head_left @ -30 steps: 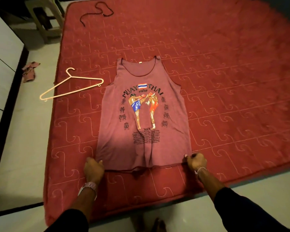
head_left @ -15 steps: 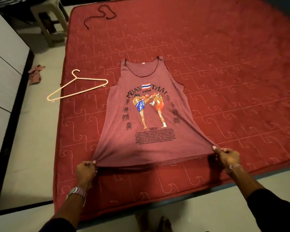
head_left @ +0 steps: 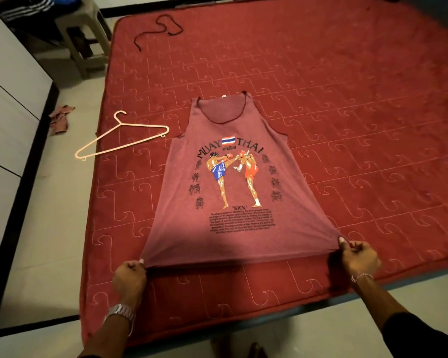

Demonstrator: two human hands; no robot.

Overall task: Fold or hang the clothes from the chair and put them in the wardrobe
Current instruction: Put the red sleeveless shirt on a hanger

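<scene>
Left hand [head_left: 130, 279] and right hand [head_left: 358, 257] each pinch a hem corner of the tank top [head_left: 233, 192], apparently taut; keep tension even, then fold.

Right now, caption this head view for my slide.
Both hands, left hand and right hand, pinch the tank top hem on the red mattress.

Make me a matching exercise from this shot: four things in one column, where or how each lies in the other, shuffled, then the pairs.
Things:
1. tank top
2. hanger
3. dark cord
4. crumpled rag

Places or states:
A. on the floor beside the mattress
B. far end of the mattress, loosely looped
C. spread print-up, hem corners pinched by the left hand and right hand
D. on the mattress's left edge, left of the top

Pairs: 1-C, 2-D, 3-B, 4-A
</scene>
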